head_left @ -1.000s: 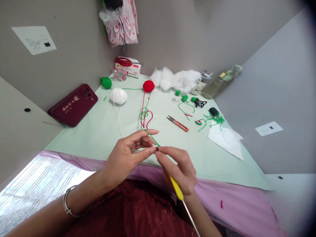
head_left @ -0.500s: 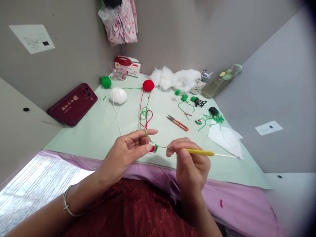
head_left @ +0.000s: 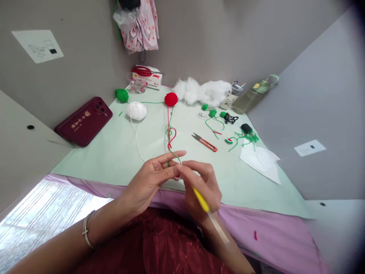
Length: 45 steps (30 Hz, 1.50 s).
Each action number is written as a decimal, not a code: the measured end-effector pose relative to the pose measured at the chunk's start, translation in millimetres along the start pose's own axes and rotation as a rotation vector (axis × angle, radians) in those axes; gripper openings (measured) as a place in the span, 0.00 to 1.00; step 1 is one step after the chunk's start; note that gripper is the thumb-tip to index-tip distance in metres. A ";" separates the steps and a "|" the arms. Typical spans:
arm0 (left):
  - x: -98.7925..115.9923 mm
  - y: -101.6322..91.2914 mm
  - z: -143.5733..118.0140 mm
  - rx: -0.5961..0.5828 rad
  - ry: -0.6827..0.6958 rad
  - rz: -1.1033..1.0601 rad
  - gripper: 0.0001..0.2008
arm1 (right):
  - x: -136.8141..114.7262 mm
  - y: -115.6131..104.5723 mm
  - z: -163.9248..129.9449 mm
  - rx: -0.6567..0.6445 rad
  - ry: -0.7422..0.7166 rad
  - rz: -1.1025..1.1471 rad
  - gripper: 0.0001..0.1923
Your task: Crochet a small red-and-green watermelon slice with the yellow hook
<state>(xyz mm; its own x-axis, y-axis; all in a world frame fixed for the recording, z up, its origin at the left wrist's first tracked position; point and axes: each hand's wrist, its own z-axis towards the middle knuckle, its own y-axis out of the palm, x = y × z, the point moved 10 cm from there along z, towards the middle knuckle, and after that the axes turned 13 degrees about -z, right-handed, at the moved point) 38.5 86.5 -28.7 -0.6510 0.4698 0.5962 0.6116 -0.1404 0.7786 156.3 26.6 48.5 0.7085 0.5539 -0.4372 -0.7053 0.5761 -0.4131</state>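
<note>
- I see my left hand (head_left: 151, 177) and right hand (head_left: 201, 186) meeting fingertip to fingertip just above the near edge of the pale green table mat (head_left: 119, 152).
- My left hand's thumb and fingers are pinched together on a small crocheted piece; the piece itself is almost wholly hidden between the 2 hands, so I cannot tell its shape.
- A thin green yarn strand (head_left: 171, 152) runs over my left index finger and away toward the red yarn ball (head_left: 171, 99).
- My right hand is closed on the yellow-handled crochet hook (head_left: 201, 199); its handle slants down toward my lap, its tip hidden at the work.
- The mat between my hands and the orange-handled thread snips (head_left: 205, 142) lies bare, as does the stretch to the left.
- Farther off sit a white yarn ball (head_left: 137, 110), a green yarn ball (head_left: 122, 95) and white stuffing fluff (head_left: 203, 92).
- A dark red phone (head_left: 84, 121) leans on the left wall, off the mat's edge.
- A pink cloth (head_left: 270, 232) hangs over the table's near edge.
</note>
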 end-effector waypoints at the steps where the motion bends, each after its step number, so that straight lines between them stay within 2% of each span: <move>1: -2.5 -1.0 0.7 0.006 -0.041 -0.030 0.17 | 8.3 0.1 1.7 -0.010 0.063 0.048 0.15; 4: 0.7 -4.3 1.5 0.029 -0.040 -0.043 0.12 | 35.5 4.4 4.6 -0.013 0.313 0.351 0.11; 7: 7.8 -0.3 0.1 -0.003 0.050 0.054 0.10 | 37.7 15.2 5.6 -0.048 0.376 0.547 0.09; 11: 10.4 2.6 -3.6 -0.026 0.119 0.186 0.16 | 34.0 18.1 3.0 -0.057 0.361 0.470 0.08; 15: 16.8 3.0 -5.3 -0.041 0.166 0.354 0.19 | 38.8 20.8 -1.0 -0.078 0.396 0.511 0.08; 19: 46.1 6.5 -11.4 0.044 0.415 0.643 0.18 | 43.1 22.0 -1.6 -0.071 0.416 0.554 0.08; 21: 54.2 8.7 -13.9 0.079 0.474 0.705 0.19 | 43.3 22.3 -1.3 -0.063 0.415 0.551 0.08; 23: 51.4 8.2 -11.9 0.078 0.416 0.673 0.19 | 42.9 22.7 -1.5 -0.063 0.415 0.541 0.08; 27: 25.3 4.5 -4.9 0.025 0.138 0.464 0.23 | 42.0 22.5 -2.9 -0.059 0.410 0.542 0.07; 30: 13.5 2.7 -3.2 0.017 0.042 0.265 0.23 | 44.7 23.2 -3.6 -0.040 0.427 0.564 0.07; 33: 7.2 0.5 -2.1 0.026 0.003 0.093 0.19 | 51.1 27.9 -4.2 -0.026 0.484 0.612 0.07; 36: 5.0 1.1 -1.9 0.006 -0.006 0.039 0.16 | 55.7 35.0 -4.2 -0.040 0.532 0.701 0.07; 40: 11.8 -0.1 -3.2 0.003 0.065 0.106 0.13 | 54.7 39.5 -1.8 -0.086 0.528 0.799 0.06; 45: 20.1 -1.1 -6.7 0.002 0.141 0.226 0.14 | 47.8 29.4 4.2 -0.094 0.443 0.731 0.09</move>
<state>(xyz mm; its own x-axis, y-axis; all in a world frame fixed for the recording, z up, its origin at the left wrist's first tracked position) 21.7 90.2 -16.2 -0.5538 0.3004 0.7766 0.7497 -0.2259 0.6220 169.6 72.5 18.8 0.0152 0.4698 -0.8826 -0.9940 0.1031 0.0377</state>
